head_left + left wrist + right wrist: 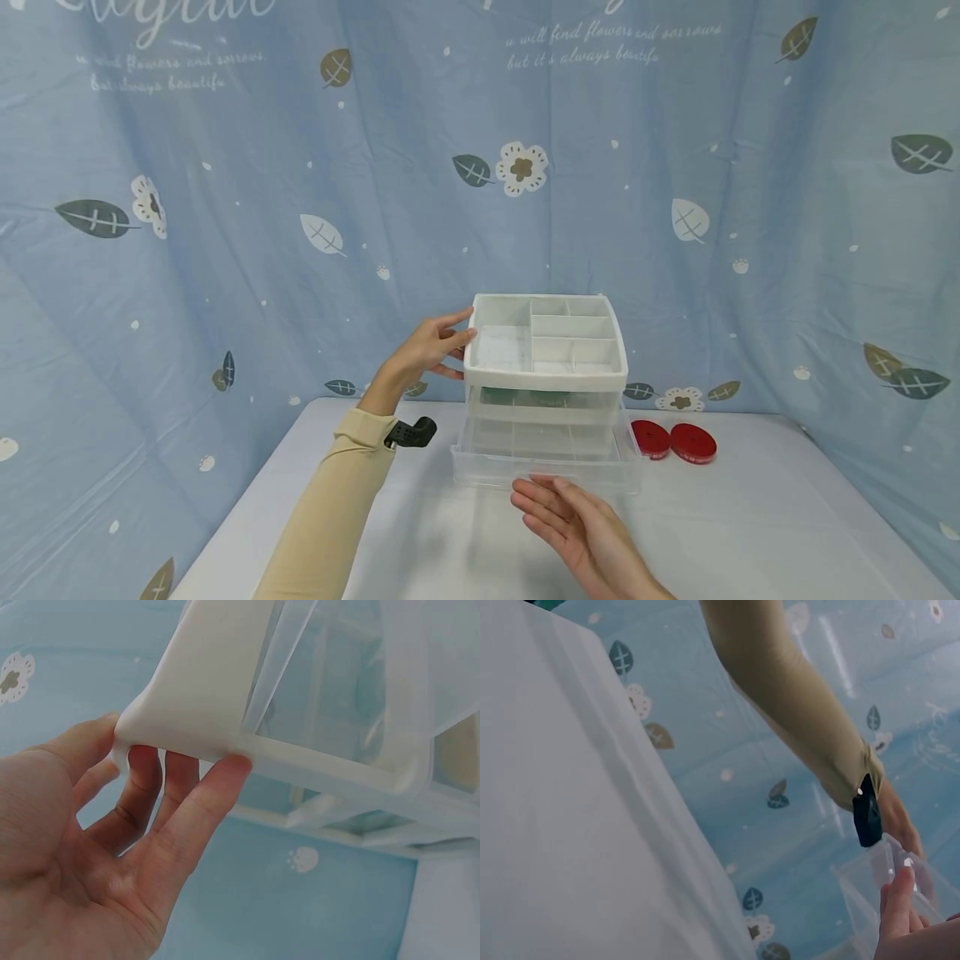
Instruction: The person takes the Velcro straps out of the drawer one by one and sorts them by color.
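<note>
Blue leaf-print curtain (420, 208) backs a white table (720, 533) where one plastic box (546, 380), topped by a six-part tray (504, 346), stands toward the far edge. The hands are apart: the left hand (433, 343) pinches the box at its upper left, seemingly to steady it, while the right hand (581, 529) is held fingers straight by one pulled-out bottom drawer (487, 472), contact hard to tell. Two red rolls (693, 443) lie to the right, presumably set clear of the drawer's path.

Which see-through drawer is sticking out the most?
The bottom drawer. Its front juts out toward the person's right hand, while the upper drawers sit farther back.
</note>
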